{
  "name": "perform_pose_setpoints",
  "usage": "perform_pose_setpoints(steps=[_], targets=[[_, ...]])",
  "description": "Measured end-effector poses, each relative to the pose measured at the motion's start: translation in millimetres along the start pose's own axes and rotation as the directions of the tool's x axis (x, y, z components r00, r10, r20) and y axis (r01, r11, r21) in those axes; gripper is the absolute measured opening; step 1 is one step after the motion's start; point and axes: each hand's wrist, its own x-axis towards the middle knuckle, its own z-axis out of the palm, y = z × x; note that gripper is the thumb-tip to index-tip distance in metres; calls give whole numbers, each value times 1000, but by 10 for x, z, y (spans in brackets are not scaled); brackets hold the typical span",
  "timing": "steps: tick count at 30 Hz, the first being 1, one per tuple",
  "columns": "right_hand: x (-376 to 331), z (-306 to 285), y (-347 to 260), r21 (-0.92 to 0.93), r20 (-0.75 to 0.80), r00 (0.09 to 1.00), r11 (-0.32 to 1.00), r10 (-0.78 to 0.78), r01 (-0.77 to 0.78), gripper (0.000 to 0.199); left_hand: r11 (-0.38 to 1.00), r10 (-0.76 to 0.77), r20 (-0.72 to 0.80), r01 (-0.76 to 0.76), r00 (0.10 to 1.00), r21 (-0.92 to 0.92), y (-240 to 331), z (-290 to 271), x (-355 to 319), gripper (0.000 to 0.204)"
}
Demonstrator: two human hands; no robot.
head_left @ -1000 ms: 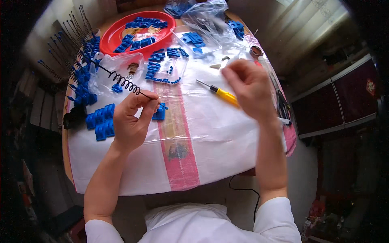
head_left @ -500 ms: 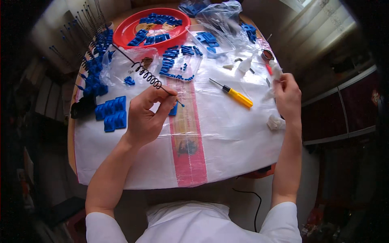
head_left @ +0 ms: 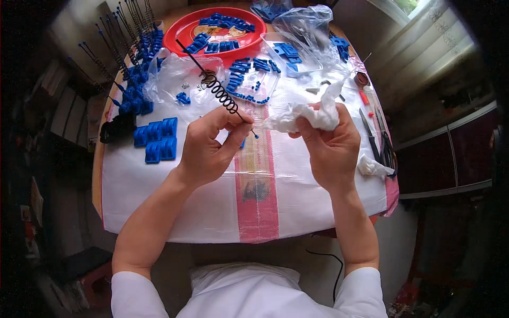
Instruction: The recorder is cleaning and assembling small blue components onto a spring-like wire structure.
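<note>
A thin black rod with a coiled spring section [head_left: 221,95] is pinched near its lower end by my left hand [head_left: 208,148]. A small blue tip [head_left: 256,136] sticks out past my fingertips, and the straight far end of the rod points up and left. My right hand [head_left: 335,153] is closed on a crumpled white tissue [head_left: 324,114], which is near the blue tip but apart from it. Left of my left hand, several curved blue plastic pieces [head_left: 155,140] stand in two rows. Part of another blue piece [head_left: 242,143] shows behind my left fingers.
Blue bases with upright coiled rods [head_left: 132,79] crowd the left edge. At the back are a red tray [head_left: 175,34], a clear box [head_left: 316,61] and a plastic bag [head_left: 167,79]. A knife [head_left: 369,130], scissors [head_left: 388,151] and another tissue [head_left: 374,167] lie on the right.
My right hand has come in from the table's right side toward the left hand, bringing the tissue. It now hides the yellow screwdriver. The left hand still holds the rod.
</note>
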Motion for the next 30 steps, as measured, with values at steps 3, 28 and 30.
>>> perform_pose_setpoints(steps=[3,28,30], targets=[[-63,57,6,-232,85,993,968,-81,99,22,1000,-13,-6,13,1000,-14,-14,7,-6,9],[-113,193,112,-302,173,985,952,-4,57,21,994,-55,-18,53,998,-97,1,22,-16,7],[-122,140,147,-280,136,990,960,30,10,20,994,-51,-14,49,999,-93,-6,36,-13,6]])
